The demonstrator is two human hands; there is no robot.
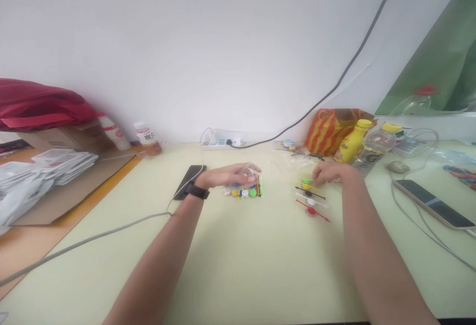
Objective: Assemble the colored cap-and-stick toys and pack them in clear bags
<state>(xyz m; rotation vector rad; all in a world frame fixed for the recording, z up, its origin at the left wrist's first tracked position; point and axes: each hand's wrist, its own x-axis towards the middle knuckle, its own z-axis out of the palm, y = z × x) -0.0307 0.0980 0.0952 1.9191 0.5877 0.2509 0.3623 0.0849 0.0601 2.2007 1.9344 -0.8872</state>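
My left hand [228, 175], with a black wristband, hovers palm down over a small clear bag of coloured plastic pieces [243, 190]; its fingers are stretched forward and seem to touch the bag's top. My right hand [329, 172] rests with curled fingers at a row of small coloured spinner pieces [311, 197] laid out on the table: a green one by the fingertips, then black, white and red ones toward me. Whether the right fingers pinch the green piece is unclear.
A black phone [189, 180] with a white cable lies left of my left hand. A power strip [222, 141] sits by the wall. Bottles, a striped bag [329, 129] and another phone [433, 202] stand at right; papers and a box [55, 139] at left.
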